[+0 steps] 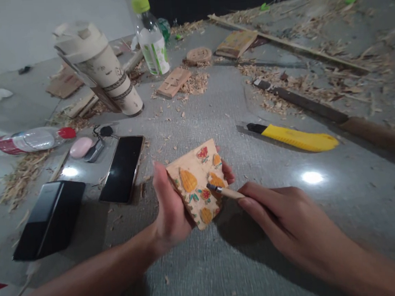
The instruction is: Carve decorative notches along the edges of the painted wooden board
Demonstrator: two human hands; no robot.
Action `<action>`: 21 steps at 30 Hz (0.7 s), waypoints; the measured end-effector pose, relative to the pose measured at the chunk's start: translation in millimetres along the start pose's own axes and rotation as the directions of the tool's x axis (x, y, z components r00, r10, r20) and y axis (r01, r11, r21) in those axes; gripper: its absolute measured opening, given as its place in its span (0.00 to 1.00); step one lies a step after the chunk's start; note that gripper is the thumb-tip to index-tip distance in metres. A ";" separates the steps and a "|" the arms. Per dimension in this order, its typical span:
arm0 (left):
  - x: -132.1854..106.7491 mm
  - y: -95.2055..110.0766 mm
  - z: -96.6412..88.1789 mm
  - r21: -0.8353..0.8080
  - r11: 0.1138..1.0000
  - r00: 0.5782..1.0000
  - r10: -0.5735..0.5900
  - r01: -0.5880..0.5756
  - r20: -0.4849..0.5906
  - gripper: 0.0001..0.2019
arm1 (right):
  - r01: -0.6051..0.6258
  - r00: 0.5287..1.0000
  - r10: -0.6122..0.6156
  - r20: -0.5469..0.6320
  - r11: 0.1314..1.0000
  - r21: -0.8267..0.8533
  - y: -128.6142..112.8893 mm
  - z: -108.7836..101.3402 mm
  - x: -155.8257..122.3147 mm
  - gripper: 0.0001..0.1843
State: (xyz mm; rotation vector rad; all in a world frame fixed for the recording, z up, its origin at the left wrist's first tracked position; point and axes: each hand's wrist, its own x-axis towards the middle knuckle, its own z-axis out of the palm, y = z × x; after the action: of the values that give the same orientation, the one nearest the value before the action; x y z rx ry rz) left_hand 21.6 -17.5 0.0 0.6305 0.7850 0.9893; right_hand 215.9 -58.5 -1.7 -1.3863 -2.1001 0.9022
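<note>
Head view: my left fingers (161, 180) grip block (199, 173), right fingers (255, 205) pinch tool (230, 193) at block's middle; fruits (188, 179) coloured, background (188, 160) bare.

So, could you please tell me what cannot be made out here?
In the head view:
Left hand: fingers, mostly hidden behind the carved wooden piece.
Slim tool: handle's rear, inside the right hand.
Tumbler: lettering, too small to read.
Brown tool: handle end, cut by right edge.
</note>
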 end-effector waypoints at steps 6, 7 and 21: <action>-2.9 3.1 -0.6 0.042 0.997 0.997 -0.056 0.058 -0.054 0.58 | 0.001 1.000 -0.001 0.031 1.000 -0.009 0.4 -1.2 -0.6 0.22; -3.5 3.4 -1.5 0.044 0.996 0.994 -0.078 0.082 -0.076 0.58 | 0.011 0.999 -0.010 0.035 1.000 -0.012 0.4 -1.5 -0.2 0.22; -3.8 3.2 6.9 0.006 1.000 0.998 -0.014 0.014 -0.059 0.51 | 0.060 0.998 -0.063 -0.032 0.995 -0.075 -8.2 2.3 -0.7 0.18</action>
State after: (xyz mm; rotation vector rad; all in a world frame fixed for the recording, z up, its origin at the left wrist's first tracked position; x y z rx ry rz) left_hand 24.4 -20.5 7.5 0.6029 0.8443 0.9965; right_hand 209.6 -62.0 2.8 -1.3559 -2.1576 0.7779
